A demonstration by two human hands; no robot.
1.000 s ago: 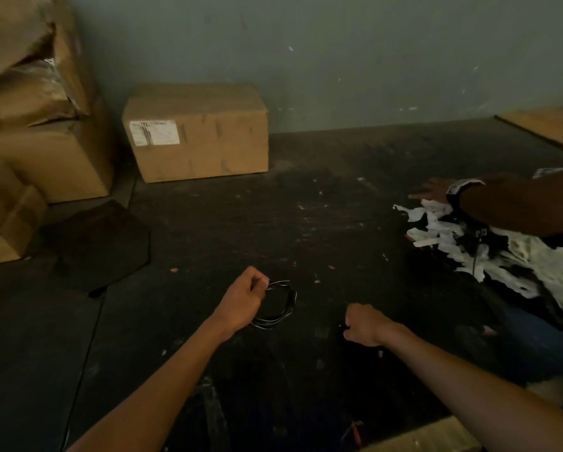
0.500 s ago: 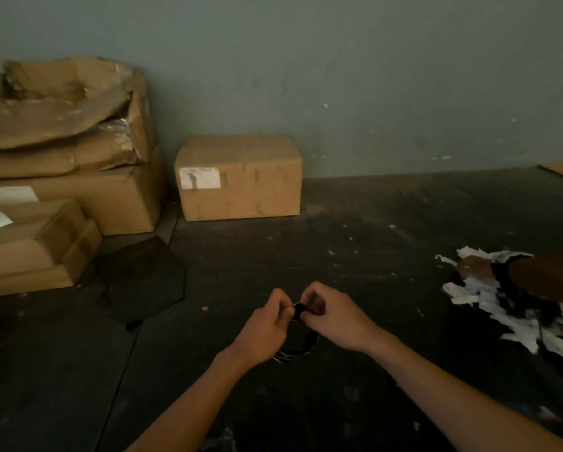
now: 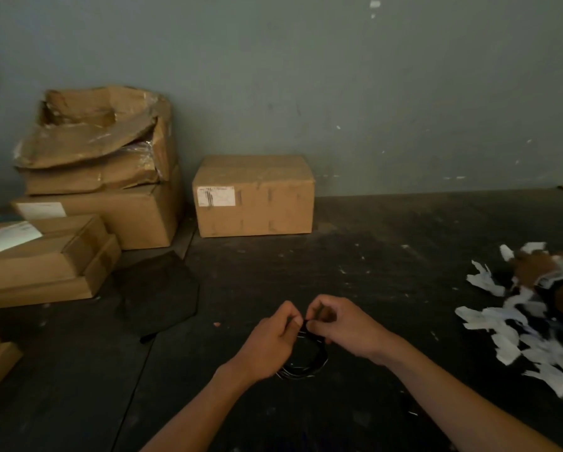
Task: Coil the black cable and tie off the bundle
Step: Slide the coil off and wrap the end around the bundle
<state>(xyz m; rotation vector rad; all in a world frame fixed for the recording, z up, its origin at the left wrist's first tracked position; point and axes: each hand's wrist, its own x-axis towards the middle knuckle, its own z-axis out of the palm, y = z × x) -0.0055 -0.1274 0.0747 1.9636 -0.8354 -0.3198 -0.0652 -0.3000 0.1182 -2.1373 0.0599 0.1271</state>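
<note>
A small coil of black cable (image 3: 306, 367) hangs between my two hands above the dark floor, in the lower middle of the head view. My left hand (image 3: 270, 340) pinches the top of the coil from the left. My right hand (image 3: 342, 327) pinches the same spot from the right, fingertips touching those of the left. The top of the coil is hidden between the fingers; only the lower loop shows, with faint glints on it.
Stacked cardboard boxes (image 3: 94, 197) stand at the left by the wall, and a single box (image 3: 254, 195) stands behind the hands. A dark flat sheet (image 3: 157, 295) lies on the floor. At the right, another person's hand (image 3: 534, 269) rests on a heap of white paper scraps (image 3: 508, 331).
My right hand came over from the right and joined my left hand on the coil. The view tilted upward, so more wall and boxes show.
</note>
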